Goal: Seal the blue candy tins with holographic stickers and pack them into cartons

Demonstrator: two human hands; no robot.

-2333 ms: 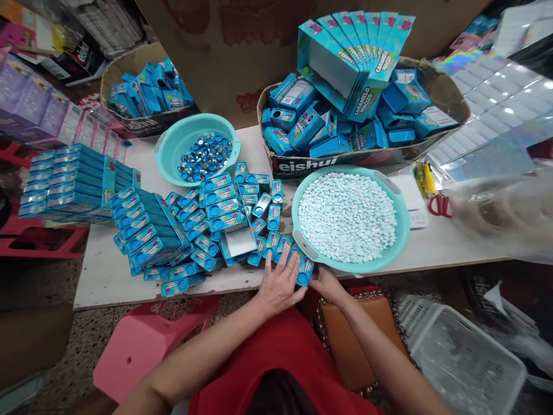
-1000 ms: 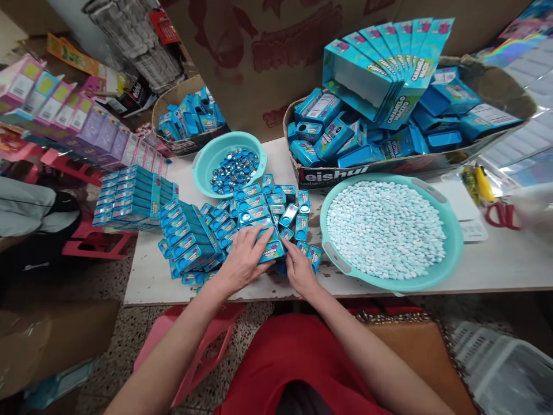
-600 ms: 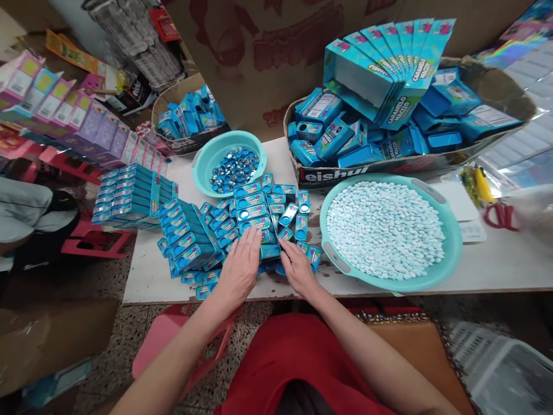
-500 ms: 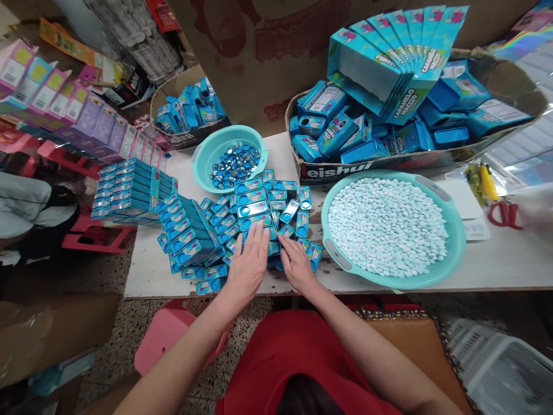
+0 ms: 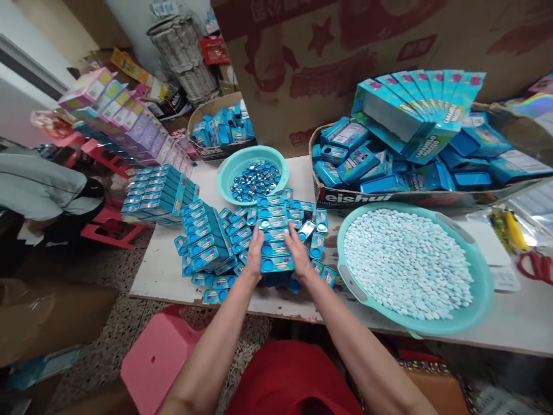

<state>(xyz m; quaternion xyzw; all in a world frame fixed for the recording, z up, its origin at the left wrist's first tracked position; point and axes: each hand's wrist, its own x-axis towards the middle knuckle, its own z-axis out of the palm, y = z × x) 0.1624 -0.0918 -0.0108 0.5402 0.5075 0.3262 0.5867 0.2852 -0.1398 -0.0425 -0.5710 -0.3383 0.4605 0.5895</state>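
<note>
Between my palms is a display box of blue candy dispensers (image 5: 275,249), a row of them standing packed side by side with round caps facing up. My left hand (image 5: 254,255) presses on its left side and my right hand (image 5: 299,251) on its right side, fingers pointing away from me. Loose blue candy dispensers (image 5: 317,244) stand on the table around it. To the left, another filled display box (image 5: 206,239) rests tilted among loose dispensers. The bottom of the held box is hidden, so I cannot tell whether it touches the table.
A turquoise basin (image 5: 483,288) of pale candies is at right, a smaller basin (image 5: 224,183) of round caps behind. Cartons (image 5: 371,200) of blue dispensers stand at the back. Filled display boxes (image 5: 158,193) are stacked left. Red scissors (image 5: 536,266) lie far right. Another person's sleeve (image 5: 41,187) shows at left.
A dispenser was carried from the right into the box's near end. My left hand has gone from flat on top to the box's left side; both hands now clasp it. The camera view has shifted.
</note>
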